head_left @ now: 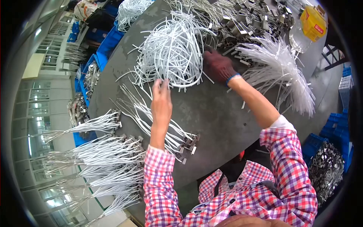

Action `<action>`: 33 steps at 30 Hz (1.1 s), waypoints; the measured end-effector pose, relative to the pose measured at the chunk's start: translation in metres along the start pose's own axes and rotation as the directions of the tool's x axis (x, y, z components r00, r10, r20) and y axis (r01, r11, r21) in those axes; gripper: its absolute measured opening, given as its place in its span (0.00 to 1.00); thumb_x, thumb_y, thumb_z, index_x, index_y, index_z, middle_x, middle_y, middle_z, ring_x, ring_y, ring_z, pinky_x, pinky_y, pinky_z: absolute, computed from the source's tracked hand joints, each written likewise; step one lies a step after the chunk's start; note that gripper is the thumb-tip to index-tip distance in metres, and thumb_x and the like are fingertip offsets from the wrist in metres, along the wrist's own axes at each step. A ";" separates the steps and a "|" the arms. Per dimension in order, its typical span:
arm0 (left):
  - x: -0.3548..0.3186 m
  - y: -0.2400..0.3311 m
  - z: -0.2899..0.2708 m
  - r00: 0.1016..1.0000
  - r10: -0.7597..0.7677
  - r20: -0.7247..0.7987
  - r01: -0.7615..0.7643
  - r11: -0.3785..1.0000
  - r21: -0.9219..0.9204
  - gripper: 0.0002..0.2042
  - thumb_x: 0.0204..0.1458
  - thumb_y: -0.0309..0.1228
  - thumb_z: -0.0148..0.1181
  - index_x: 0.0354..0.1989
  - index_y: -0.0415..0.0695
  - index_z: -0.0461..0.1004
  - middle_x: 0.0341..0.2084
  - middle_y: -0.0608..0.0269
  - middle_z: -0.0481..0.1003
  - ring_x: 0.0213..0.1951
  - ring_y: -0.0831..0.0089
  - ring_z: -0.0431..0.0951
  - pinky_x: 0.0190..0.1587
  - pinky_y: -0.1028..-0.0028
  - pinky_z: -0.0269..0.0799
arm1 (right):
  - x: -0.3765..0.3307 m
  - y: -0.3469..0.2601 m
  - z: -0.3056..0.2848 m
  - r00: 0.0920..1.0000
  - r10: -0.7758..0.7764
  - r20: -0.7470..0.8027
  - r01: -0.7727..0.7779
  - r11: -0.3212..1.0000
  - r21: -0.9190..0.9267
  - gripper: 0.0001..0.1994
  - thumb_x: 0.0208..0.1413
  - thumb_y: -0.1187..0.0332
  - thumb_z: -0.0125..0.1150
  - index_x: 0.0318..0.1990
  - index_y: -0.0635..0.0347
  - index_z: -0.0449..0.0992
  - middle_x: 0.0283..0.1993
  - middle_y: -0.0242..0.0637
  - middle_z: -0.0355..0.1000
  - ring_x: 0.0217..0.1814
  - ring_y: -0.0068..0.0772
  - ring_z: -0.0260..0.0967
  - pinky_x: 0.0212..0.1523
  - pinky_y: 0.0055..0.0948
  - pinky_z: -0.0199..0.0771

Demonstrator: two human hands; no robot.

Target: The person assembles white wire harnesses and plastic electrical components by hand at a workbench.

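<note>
My bare left hand [162, 100] is at the near edge of a big heap of white tubes [170, 49]. Its fingers point away from me, stretched and a little apart, their tips slightly blurred; nothing shows in them. My right hand [218, 65], in a dark red glove, lies between that heap and a pile of small metal parts with wires [242, 22]. Its fingertips are dark against the parts, so whether they grip anything cannot be made out. Below my left hand lies a small bunch of white-sleeved wires [166, 128] with metal pieces at the near ends.
Bundles of sleeved wires [109, 155] are stacked at the table's left edge. A fan of clear tubes [278, 64] lies to the right, near a plastic bottle with a yellow label [314, 23]. Blue bins [107, 47] stand beyond the left edge; others [336, 128] are at right.
</note>
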State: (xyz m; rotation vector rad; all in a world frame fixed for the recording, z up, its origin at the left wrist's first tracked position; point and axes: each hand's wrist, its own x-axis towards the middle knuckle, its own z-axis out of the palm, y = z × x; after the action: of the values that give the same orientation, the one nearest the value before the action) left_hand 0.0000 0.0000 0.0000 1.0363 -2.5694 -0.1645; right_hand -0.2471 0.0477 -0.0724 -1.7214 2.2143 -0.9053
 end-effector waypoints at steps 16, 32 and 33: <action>-0.029 0.001 0.067 0.975 0.046 0.216 -0.058 0.997 0.052 0.14 0.50 0.25 0.54 0.47 0.41 0.67 0.39 0.47 0.69 0.37 0.48 0.74 0.37 0.57 0.72 | -0.263 -0.041 -0.097 0.782 0.306 0.543 -0.511 0.814 0.276 0.26 0.49 0.62 0.55 0.57 0.57 0.62 0.46 0.49 0.71 0.48 0.45 0.69 0.48 0.39 0.68; -0.111 0.147 0.072 0.773 -0.096 0.627 0.617 -0.111 -0.779 0.10 0.58 0.27 0.50 0.46 0.37 0.63 0.42 0.47 0.72 0.43 0.60 0.76 0.46 0.66 0.75 | -0.423 -0.051 -0.165 0.865 0.460 0.202 -0.483 0.872 0.082 0.16 0.47 0.66 0.61 0.45 0.57 0.73 0.35 0.48 0.74 0.36 0.50 0.73 0.36 0.36 0.74; -0.114 0.154 0.072 0.767 -0.145 0.625 0.605 -0.163 -0.779 0.10 0.58 0.27 0.50 0.46 0.38 0.63 0.42 0.46 0.72 0.44 0.60 0.76 0.47 0.66 0.75 | -0.431 -0.053 -0.171 0.863 0.455 0.219 -0.482 0.871 0.094 0.16 0.47 0.66 0.61 0.45 0.57 0.73 0.35 0.48 0.74 0.36 0.50 0.73 0.36 0.36 0.74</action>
State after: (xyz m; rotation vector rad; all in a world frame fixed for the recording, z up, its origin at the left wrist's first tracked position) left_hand -0.0510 0.1884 -0.0632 1.0185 -1.2506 -2.2016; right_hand -0.1578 0.4993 0.0029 -1.0709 2.2232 -0.7225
